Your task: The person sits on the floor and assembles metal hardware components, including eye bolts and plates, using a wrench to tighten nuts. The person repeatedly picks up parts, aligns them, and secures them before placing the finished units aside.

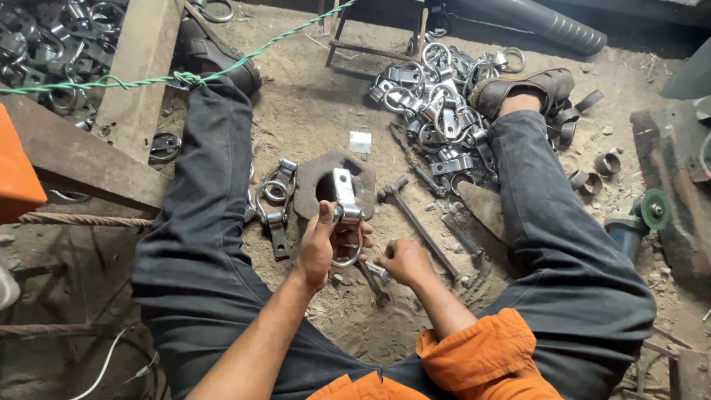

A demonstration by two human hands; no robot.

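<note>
We sit with our legs spread wide and both forearms reaching down between them. Our left hand (322, 248) is raised a little, wrist bent slightly back, thumb up along one side and fingers curled closed around what it grips. Our right hand (404, 261) sits lower and just beside it, knuckles up, fingers clenched into a tight fist, the orange sleeve pushed up above the elbow.
</note>
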